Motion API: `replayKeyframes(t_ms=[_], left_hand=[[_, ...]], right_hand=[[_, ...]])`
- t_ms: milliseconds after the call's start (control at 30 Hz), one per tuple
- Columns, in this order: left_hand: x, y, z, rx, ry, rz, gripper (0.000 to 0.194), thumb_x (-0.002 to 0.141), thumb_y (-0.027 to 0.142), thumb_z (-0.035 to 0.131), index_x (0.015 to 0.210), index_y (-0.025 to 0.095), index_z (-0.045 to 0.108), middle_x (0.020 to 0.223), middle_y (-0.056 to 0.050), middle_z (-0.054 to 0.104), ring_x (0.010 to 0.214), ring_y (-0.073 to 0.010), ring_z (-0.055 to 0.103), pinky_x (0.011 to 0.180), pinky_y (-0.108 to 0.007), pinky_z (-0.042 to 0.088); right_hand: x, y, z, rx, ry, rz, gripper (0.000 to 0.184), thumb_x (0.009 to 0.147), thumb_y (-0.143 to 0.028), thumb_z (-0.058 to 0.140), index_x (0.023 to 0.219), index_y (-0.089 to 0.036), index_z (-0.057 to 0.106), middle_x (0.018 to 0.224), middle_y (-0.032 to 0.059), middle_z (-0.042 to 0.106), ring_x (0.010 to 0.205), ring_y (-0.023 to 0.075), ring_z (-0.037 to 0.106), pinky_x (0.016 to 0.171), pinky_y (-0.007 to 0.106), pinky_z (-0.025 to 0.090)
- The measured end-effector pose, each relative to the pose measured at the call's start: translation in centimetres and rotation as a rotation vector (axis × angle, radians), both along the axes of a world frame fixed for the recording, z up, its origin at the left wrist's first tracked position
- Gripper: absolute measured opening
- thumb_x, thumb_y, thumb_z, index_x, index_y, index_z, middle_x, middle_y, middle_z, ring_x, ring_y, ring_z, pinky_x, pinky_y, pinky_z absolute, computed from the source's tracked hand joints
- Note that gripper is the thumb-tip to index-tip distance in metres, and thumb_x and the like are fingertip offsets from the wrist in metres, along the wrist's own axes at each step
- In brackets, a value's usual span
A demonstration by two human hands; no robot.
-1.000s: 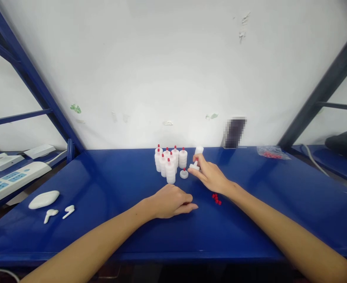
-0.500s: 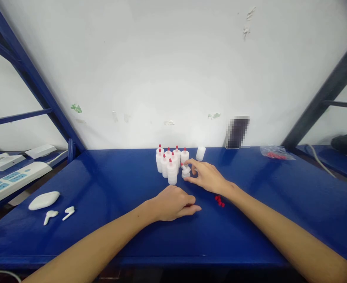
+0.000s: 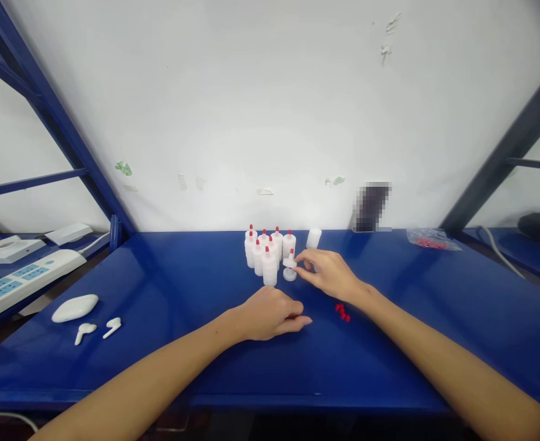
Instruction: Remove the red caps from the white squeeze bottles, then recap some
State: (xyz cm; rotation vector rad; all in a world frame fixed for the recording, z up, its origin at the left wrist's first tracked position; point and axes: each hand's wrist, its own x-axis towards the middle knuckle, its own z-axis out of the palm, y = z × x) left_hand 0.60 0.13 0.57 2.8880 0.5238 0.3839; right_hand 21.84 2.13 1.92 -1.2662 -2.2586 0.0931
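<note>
My right hand (image 3: 332,272) pinches a white nozzle cap (image 3: 290,262) by its edge between thumb and fingertips. A small red tip tops this nozzle, which points upward. Directly beneath it is another white cap-like piece (image 3: 289,274) on the table; whether the two touch I cannot tell. Just left stands a tight cluster of white squeeze bottles (image 3: 269,268) with red-tipped nozzles. My left hand (image 3: 270,313) rests on the table in front of them, fingers curled in and thumb along the side, with nothing visible in it. Several small red tip caps (image 3: 342,312) lie below my right wrist.
A white bottle (image 3: 313,238) without a nozzle leans near the wall. A clear bag with red pieces (image 3: 431,241) lies far right, and a pixelated dark object (image 3: 371,208) leans on the wall. Earbuds (image 3: 112,327), their case (image 3: 75,308) and a power strip (image 3: 31,275) are left.
The red-tipped nozzle cap in my right hand has gone from tilted to upright. My left hand has barely moved; the whole view has shifted slightly.
</note>
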Motion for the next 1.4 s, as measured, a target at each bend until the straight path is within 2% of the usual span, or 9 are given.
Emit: replayKeyframes(t_ms=[233,367,533,633,700,767,900,1133,1400], left_hand=[[0.0,-0.1,0.2,-0.003,0.000,0.016,0.041,0.100,0.039,0.046,0.066,0.016,0.049,0.065,0.002,0.055,0.055,-0.0096,0.046,0.052,-0.024,0.027],[0.0,-0.1,0.2,0.007,-0.001,0.017,0.041,0.100,0.038,0.047,0.065,0.015,0.051,0.063,0.002,0.054,0.053,-0.0088,0.045,0.051,-0.024,0.026],[-0.1,0.0,-0.3,0.160,-0.160,0.076,0.042,0.100,0.036,0.046,0.063,0.016,0.050,0.056,0.003,0.052,0.048,-0.0080,0.042,0.049,-0.024,0.024],[-0.2,0.1,-0.2,0.327,-0.346,0.094,0.042,0.100,0.033,0.046,0.061,0.016,0.048,0.052,0.004,0.050,0.045,-0.0074,0.040,0.049,-0.024,0.026],[-0.2,0.1,0.1,0.444,-0.458,0.093,0.042,0.099,0.031,0.046,0.059,0.017,0.046,0.050,0.004,0.048,0.043,-0.0074,0.038,0.048,-0.025,0.027],[-0.3,0.0,0.6,0.543,-0.528,0.076,0.041,0.099,0.030,0.046,0.060,0.017,0.047,0.050,0.004,0.049,0.043,-0.0077,0.040,0.048,-0.025,0.028],[-0.3,-0.1,1.3,0.657,-0.584,0.033,0.040,0.100,0.032,0.049,0.063,0.017,0.050,0.053,0.003,0.055,0.046,-0.0082,0.047,0.049,-0.025,0.033],[-0.2,0.0,1.4,0.686,-0.508,-0.035,0.040,0.100,0.040,0.049,0.068,0.016,0.057,0.055,0.003,0.059,0.047,-0.0095,0.054,0.050,-0.024,0.041],[-0.7,0.1,1.4,0.643,-0.432,-0.026,0.041,0.103,0.033,0.039,0.071,0.016,0.057,0.060,0.000,0.063,0.055,-0.0123,0.062,0.054,-0.025,0.047]], right_hand=[[-0.2,-0.6,-0.1,0.064,-0.232,0.020,0.017,0.093,-0.027,0.054,0.102,-0.021,0.067,0.081,0.0014,0.068,0.070,0.0146,0.060,0.059,0.025,0.032],[-0.5,-0.6,-0.1,0.056,-0.247,0.014,0.019,0.092,-0.025,0.053,0.105,-0.022,0.068,0.080,0.0010,0.068,0.068,0.0141,0.059,0.057,0.025,0.030],[-0.2,-1.3,-0.1,0.183,0.055,0.006,0.016,0.085,-0.035,0.065,0.091,-0.021,0.070,0.060,-0.0042,0.056,0.054,0.0106,0.051,0.054,0.024,0.031],[-0.3,-2.4,0.4,0.284,0.284,0.103,0.026,0.081,-0.038,0.064,0.097,-0.018,0.066,0.062,-0.0036,0.052,0.056,0.0123,0.050,0.059,0.026,0.038],[-0.7,-3.3,0.9,0.211,0.328,0.235,0.039,0.084,-0.039,0.057,0.116,-0.017,0.060,0.069,-0.0021,0.053,0.061,0.0141,0.052,0.062,0.028,0.041],[-1.4,-4.1,1.2,0.064,0.301,0.358,0.053,0.087,-0.039,0.053,0.135,-0.018,0.046,0.077,-0.0011,0.056,0.065,0.0149,0.053,0.064,0.029,0.042],[-3.0,-5.2,0.9,-0.099,0.235,0.496,0.073,0.085,-0.033,0.057,0.148,-0.017,0.025,0.071,-0.0050,0.057,0.059,0.0148,0.052,0.062,0.029,0.043],[-3.4,-5.6,0.6,-0.099,0.231,0.526,0.075,0.082,-0.024,0.055,0.149,-0.017,0.022,0.061,-0.0080,0.054,0.056,0.0167,0.053,0.060,0.029,0.043],[-3.4,-5.5,0.4,-0.066,0.214,0.528,0.064,0.087,-0.022,0.046,0.148,-0.019,0.024,0.062,-0.0067,0.055,0.057,0.0175,0.053,0.062,0.031,0.043]])
